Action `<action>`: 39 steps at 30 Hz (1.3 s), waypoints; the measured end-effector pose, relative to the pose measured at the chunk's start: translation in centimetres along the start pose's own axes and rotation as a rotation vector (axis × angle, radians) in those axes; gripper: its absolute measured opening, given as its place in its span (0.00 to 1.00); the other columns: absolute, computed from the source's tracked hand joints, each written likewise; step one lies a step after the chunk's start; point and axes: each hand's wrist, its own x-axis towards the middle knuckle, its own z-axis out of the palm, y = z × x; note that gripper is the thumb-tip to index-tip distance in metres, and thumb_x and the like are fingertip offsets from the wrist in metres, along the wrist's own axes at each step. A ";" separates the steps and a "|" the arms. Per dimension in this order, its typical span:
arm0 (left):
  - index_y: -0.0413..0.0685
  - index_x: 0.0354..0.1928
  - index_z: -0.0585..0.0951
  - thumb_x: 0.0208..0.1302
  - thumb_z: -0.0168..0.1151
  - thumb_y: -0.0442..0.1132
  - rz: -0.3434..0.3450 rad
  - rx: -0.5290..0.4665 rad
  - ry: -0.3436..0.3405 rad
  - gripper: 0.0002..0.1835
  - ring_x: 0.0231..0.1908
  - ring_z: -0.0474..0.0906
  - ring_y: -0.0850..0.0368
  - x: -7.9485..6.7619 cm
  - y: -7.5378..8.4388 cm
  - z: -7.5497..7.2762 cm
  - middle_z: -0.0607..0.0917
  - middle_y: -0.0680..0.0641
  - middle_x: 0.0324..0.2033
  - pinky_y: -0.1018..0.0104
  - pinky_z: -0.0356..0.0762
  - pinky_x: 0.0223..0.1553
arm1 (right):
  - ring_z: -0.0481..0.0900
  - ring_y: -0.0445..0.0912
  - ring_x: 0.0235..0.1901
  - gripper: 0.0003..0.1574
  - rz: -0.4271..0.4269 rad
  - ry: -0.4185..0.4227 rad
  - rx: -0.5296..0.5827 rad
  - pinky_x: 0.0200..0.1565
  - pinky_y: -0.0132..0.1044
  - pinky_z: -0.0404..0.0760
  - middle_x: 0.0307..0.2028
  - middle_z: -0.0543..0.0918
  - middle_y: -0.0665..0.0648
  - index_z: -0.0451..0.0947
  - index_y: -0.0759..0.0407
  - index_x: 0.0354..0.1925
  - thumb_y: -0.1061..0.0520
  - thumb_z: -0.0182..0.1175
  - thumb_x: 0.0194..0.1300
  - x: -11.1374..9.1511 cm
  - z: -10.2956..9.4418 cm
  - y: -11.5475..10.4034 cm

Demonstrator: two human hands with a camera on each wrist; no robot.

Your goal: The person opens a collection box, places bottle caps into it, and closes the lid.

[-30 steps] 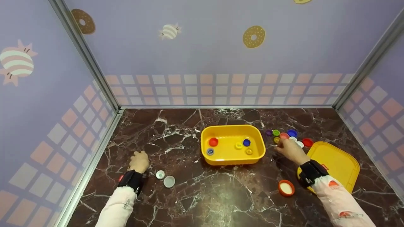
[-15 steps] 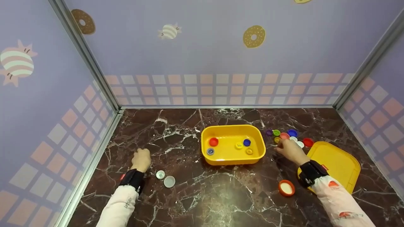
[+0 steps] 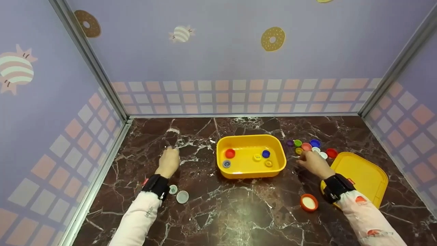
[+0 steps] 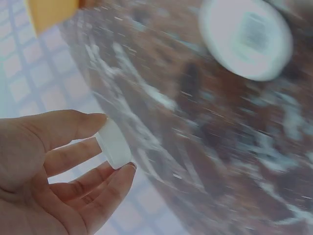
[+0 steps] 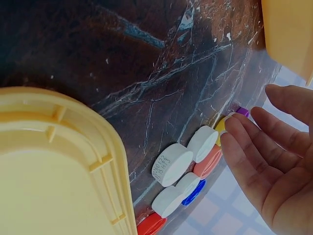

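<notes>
A white bottle cap (image 4: pixel 114 144) is pinched between the thumb and fingers of my left hand (image 3: pixel 169 161), left of the yellow box (image 3: pixel 251 174). The head view hides that cap. My right hand (image 3: pixel 314 164) hovers by a cluster of caps, thumb apart from relaxed fingers, holding nothing. White caps (image 5: pixel 173 164), a pink cap (image 5: pixel 209 162) and a yellow cap (image 5: pixel 221 129) lie close to its fingertips. In the box sit several caps, among them a red cap (image 3: pixel 230 153), a dark blue cap (image 3: pixel 266 154) and a grey cap (image 3: pixel 227 164).
Near my left wrist lie a small white cap (image 3: pixel 173 189) and a larger grey cap (image 3: pixel 182 196). A yellow lid (image 3: pixel 362 177) lies partly under my right forearm. An orange-rimmed cap (image 3: pixel 309 202) lies in front of it. Patterned walls (image 3: pixel 222 61) enclose the marble-look table (image 3: pixel 235 218).
My left hand has moved right and slightly away from me, toward the yellow box. My right hand has stayed in place by the cap cluster.
</notes>
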 end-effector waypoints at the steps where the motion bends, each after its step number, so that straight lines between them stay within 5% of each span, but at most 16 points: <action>1: 0.31 0.26 0.76 0.48 0.62 0.28 0.025 0.005 0.014 0.05 0.31 0.74 0.35 0.3 0.6 -0.1 0.74 0.34 0.29 0.46 0.73 0.28 | 0.69 0.44 0.17 0.07 -0.005 0.002 0.002 0.21 0.38 0.71 0.18 0.74 0.51 0.76 0.65 0.25 0.62 0.64 0.53 0.0 0.0 0.0; 7: 0.34 0.24 0.76 0.47 0.61 0.28 0.126 0.021 0.071 0.03 0.30 0.75 0.38 2.0 4.1 -0.3 0.75 0.36 0.28 0.48 0.74 0.27 | 0.69 0.44 0.17 0.07 -0.004 0.010 0.022 0.21 0.39 0.70 0.17 0.74 0.51 0.76 0.65 0.24 0.62 0.64 0.53 -0.2 -0.1 0.1; 13: 0.38 0.23 0.77 0.43 0.63 0.29 0.199 -0.011 0.027 0.04 0.28 0.75 0.41 3.1 7.0 0.1 0.74 0.40 0.27 0.52 0.74 0.26 | 0.69 0.44 0.18 0.07 0.017 -0.013 0.023 0.22 0.39 0.71 0.18 0.74 0.51 0.77 0.66 0.27 0.62 0.63 0.54 -0.3 -0.3 0.2; 19: 0.37 0.28 0.76 0.46 0.61 0.28 0.357 -0.080 0.004 0.05 0.28 0.74 0.43 3.7 9.8 1.5 0.72 0.40 0.27 0.54 0.73 0.30 | 0.69 0.44 0.17 0.08 0.016 -0.005 -0.013 0.22 0.39 0.70 0.17 0.73 0.51 0.75 0.64 0.25 0.61 0.64 0.54 -0.5 -0.3 0.2; 25: 0.37 0.32 0.76 0.47 0.61 0.27 0.360 -0.074 -0.118 0.08 0.32 0.74 0.45 3.8 12.5 2.9 0.74 0.41 0.31 0.56 0.73 0.32 | 0.70 0.45 0.17 0.08 0.024 -0.015 -0.013 0.22 0.40 0.72 0.18 0.74 0.52 0.75 0.65 0.27 0.61 0.64 0.54 -0.6 -0.1 0.3; 33: 0.37 0.29 0.76 0.51 0.59 0.29 0.448 -0.060 -0.108 0.03 0.32 0.74 0.46 3.9 14.7 4.5 0.75 0.41 0.29 0.58 0.73 0.33 | 0.71 0.46 0.19 0.09 0.012 0.000 -0.006 0.24 0.42 0.74 0.19 0.75 0.53 0.74 0.66 0.27 0.61 0.65 0.53 -1.0 0.0 0.4; 39: 0.38 0.29 0.76 0.49 0.59 0.28 0.461 -0.036 -0.182 0.04 0.32 0.74 0.46 3.9 15.4 5.5 0.75 0.42 0.29 0.59 0.73 0.33 | 0.72 0.46 0.19 0.09 0.021 -0.016 0.000 0.26 0.43 0.74 0.20 0.75 0.53 0.75 0.66 0.28 0.61 0.63 0.54 -1.1 0.2 0.5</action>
